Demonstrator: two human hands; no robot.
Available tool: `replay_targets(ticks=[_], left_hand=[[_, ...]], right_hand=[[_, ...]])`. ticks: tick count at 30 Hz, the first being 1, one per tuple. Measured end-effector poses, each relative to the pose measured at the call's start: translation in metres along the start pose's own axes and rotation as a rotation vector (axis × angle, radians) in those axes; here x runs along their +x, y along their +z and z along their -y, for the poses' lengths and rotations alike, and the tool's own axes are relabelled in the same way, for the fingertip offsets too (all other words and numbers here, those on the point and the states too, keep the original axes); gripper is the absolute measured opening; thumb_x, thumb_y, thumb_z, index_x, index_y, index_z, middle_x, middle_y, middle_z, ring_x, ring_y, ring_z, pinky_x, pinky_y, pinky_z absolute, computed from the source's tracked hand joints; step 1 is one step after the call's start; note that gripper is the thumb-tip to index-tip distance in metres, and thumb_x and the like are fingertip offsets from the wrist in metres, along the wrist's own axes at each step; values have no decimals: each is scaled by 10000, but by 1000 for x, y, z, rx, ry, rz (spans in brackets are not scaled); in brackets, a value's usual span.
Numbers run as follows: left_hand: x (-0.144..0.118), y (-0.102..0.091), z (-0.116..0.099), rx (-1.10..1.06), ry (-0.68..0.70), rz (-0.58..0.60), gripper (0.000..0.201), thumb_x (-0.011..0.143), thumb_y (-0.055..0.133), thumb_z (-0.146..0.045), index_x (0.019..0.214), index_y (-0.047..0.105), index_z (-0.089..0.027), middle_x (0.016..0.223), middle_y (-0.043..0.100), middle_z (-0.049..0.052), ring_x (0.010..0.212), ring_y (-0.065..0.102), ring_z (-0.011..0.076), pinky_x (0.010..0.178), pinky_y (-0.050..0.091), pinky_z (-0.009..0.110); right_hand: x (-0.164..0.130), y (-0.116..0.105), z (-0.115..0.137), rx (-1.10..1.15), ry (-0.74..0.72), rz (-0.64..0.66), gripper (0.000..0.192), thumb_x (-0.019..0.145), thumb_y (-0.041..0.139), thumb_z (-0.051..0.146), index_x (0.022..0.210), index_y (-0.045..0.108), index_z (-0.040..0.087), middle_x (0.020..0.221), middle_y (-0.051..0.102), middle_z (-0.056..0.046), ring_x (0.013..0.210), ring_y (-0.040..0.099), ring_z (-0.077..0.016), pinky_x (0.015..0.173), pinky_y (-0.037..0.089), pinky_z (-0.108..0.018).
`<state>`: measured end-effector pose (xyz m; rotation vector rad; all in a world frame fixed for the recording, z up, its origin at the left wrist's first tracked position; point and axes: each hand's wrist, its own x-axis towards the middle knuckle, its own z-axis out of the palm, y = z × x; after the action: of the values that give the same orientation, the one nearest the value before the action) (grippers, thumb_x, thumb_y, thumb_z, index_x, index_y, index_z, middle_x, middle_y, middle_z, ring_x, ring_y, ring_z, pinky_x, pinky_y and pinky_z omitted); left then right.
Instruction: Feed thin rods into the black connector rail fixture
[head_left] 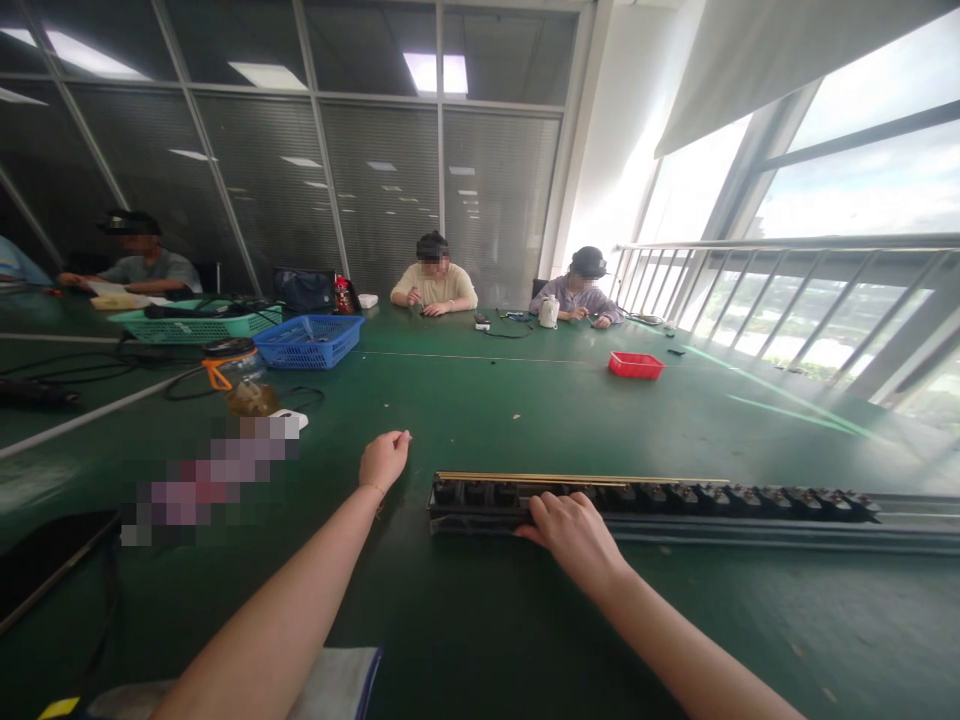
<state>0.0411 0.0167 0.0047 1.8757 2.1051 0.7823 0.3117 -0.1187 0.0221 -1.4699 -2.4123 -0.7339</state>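
A long black channel-shaped rail [510,522] lies crosswise on the green table and runs out of view to the right. A row of small black parts with metal bits on top [780,497] sits in it. Thin brass-coloured strips [487,476] lie along its far edge. My right hand [574,530] grips the rail left of its middle, fingers over the top and thumb at the near side. Left of the rail's end, apart from it, my left hand [384,462] is closed with fingertips pinched together; anything in them is hidden.
Ahead on the green table [480,410] stands a red tray [636,365]. To the left are a blue basket [307,345], a green basket [191,325], a lidded jar [244,380], cables and a blurred patch. Several people sit at the far side. A railing lines the window.
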Motion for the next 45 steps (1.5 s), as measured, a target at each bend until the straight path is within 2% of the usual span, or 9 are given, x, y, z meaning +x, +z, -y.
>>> replay_targets(ticks=[6,10,13,17,30,33,37,41,45], left_hand=[[3,-4,-6,-132,15,84,358,798,386,-403,872,667,-195,871,679,51,816,593,200,652,412,265],[-5,-38,-33,-313,253,403,397,756,449,-484,860,668,-169,883,677,44,826,585,176,714,431,251],[-17,-69,-56,-246,413,641,368,672,550,-512,819,681,-201,851,681,14,814,585,179,725,417,244],[-31,-88,-71,-134,466,722,308,621,600,-486,745,694,-219,778,680,-1,734,588,177,659,406,230],[-34,-85,-76,-129,516,667,256,629,599,-448,688,691,-217,750,660,-9,703,577,163,634,398,219],[-32,-87,-77,-124,544,580,299,672,554,-473,727,689,-211,768,657,1,726,572,168,662,401,230],[-23,-81,-70,-92,542,357,331,713,508,-490,778,687,-220,844,646,11,789,560,178,737,400,252],[-9,-58,-50,24,553,156,307,783,441,-426,800,683,-237,896,639,13,830,554,178,790,386,262],[-3,-29,-26,154,566,92,288,819,402,-334,794,675,-249,888,631,9,790,567,161,730,402,244]], right_hand=[[7,0,15,27,8,-39,233,706,643,368,704,494,188,618,538,35,557,506,-123,551,223,-284],[-1,2,10,90,-3,-100,173,759,596,341,823,528,195,667,558,33,609,506,-116,573,229,-283],[-6,3,6,124,-26,-121,234,798,552,315,995,516,194,754,591,15,654,510,-108,592,242,-279],[-8,1,5,141,-33,-107,267,820,519,307,1058,502,187,795,601,1,685,516,-109,603,252,-274],[-7,-1,7,153,-16,-78,267,830,495,294,1076,504,191,828,605,-11,705,517,-115,610,263,-276],[-7,-1,6,161,-14,-75,267,831,493,296,1077,504,194,840,607,-10,710,518,-116,612,263,-277],[-8,0,7,160,-12,-85,259,845,470,298,1078,505,193,833,606,-19,711,521,-113,613,263,-273],[-8,1,7,160,-10,-103,256,845,469,305,1072,507,192,815,604,-21,703,521,-114,613,263,-269],[-8,2,7,175,-4,-106,259,846,464,303,1078,506,194,827,607,-20,706,517,-116,618,265,-273]])
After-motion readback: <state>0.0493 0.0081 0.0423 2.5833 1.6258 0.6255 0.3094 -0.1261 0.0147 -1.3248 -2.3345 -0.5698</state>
